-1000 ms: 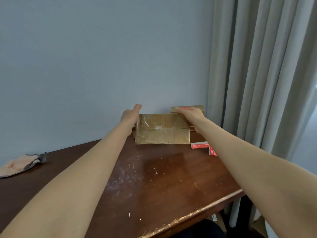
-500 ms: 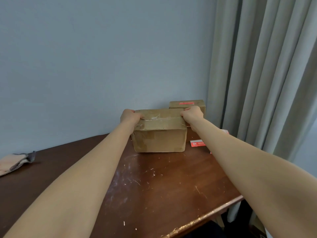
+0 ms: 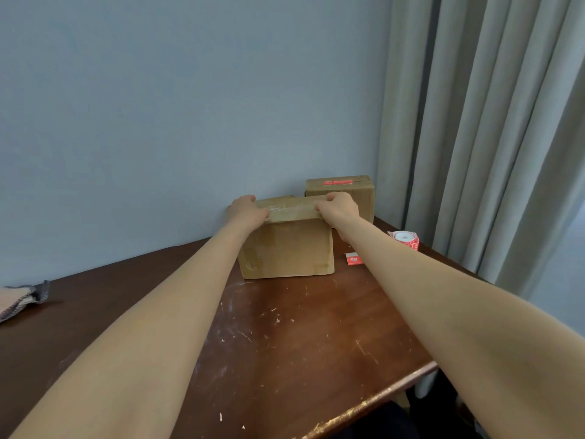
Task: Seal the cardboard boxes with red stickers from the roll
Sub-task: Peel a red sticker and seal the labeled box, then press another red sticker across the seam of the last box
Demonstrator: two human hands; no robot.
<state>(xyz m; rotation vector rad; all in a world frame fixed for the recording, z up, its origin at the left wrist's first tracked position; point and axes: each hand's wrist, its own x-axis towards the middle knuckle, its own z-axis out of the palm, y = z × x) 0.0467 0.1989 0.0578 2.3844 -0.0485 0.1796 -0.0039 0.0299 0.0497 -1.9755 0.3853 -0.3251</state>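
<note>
A brown cardboard box (image 3: 286, 248) stands on the dark wooden table (image 3: 285, 343) near the wall, with clear tape along its top seam. My left hand (image 3: 245, 210) grips its top left edge, fingers curled over it. My right hand (image 3: 337, 209) grips the top right edge the same way. Behind it to the right sits a second cardboard box (image 3: 343, 193) with a red sticker (image 3: 337, 182) on its top. The roll of red stickers (image 3: 405, 239) lies to the right by the curtain, and one loose red sticker (image 3: 354, 258) lies beside the front box.
A grey curtain (image 3: 474, 137) hangs at the right, close to the table's corner. A folded cloth (image 3: 19, 301) lies at the far left edge of the table. The table's worn front edge (image 3: 364, 403) runs across the lower right.
The front box has come down from a tilted pose with raised flaps to stand flat with its top closed. Both hands moved onto its top edges.
</note>
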